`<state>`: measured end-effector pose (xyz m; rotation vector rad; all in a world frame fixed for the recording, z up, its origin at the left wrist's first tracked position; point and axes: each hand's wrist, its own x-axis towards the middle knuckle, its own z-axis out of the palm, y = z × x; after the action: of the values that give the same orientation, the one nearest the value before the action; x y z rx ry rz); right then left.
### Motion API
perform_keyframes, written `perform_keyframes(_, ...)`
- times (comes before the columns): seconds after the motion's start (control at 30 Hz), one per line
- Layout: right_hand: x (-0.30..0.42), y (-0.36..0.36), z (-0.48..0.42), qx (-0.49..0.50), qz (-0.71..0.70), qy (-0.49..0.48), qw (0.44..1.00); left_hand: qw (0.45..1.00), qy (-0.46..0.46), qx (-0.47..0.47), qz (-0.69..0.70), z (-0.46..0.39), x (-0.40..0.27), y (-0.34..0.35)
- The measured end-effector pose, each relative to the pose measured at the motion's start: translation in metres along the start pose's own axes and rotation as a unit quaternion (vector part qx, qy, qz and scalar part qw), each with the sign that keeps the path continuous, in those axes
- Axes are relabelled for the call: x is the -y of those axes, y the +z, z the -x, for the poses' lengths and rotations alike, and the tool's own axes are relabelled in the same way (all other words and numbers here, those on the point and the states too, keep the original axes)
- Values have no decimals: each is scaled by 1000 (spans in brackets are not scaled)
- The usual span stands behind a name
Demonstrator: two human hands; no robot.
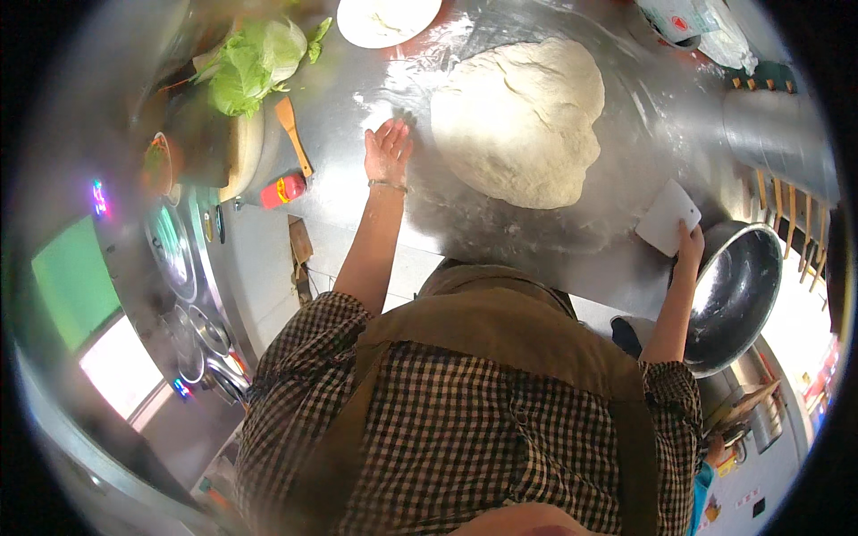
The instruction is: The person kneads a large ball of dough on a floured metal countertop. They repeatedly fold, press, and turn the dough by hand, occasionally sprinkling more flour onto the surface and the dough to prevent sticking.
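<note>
A large mound of pale dough (519, 127) lies on the floured steel table (462, 234) in front of me. To its left is my left hand (389, 147), fingers slightly apart and nothing in it, beside a patch of white flour (381, 115). My right hand (690, 242) grips a white dough scraper (669, 218) by one edge, to the right of the dough and apart from it. Just beyond that hand, at the table's right edge, is a large dark metal bowl (737, 301), tilted towards me.
A white plate (389, 23) holding flour stands at the back. Leafy greens (251, 67), a wooden spatula (293, 134) and a red-bodied jar (283, 191) lie at left. A white bag (727, 33) and a metal cylinder (781, 134) are at right. Part of a person's blue sleeve (700, 492) shows lower right.
</note>
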<state>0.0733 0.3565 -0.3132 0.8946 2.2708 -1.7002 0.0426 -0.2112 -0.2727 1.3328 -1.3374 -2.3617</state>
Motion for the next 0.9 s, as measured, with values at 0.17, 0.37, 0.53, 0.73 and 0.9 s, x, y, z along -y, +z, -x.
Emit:
perform_keyframes(0.17, -45, -10, -21, -11, 134, 6, 991, 984, 125, -21, -128, -26, 16, 3)
perform_keyframes(0.37, -16, 20, -19, -101, 190, -139, 967, 983, 80, 58, -155, -31, 20, 28)
perform_keyframes(0.53, 78, 110, -47, -20, 197, -178, 964, 974, 71, 126, -174, -31, 23, 74)
perform_keyframes(0.73, 137, 251, -122, 89, -28, -138, 986, 968, 69, 156, -181, -21, 29, 87)
perform_keyframes(0.9, 206, 292, -19, 373, -127, -25, 919, 972, 67, 117, -192, -34, -1, 67)
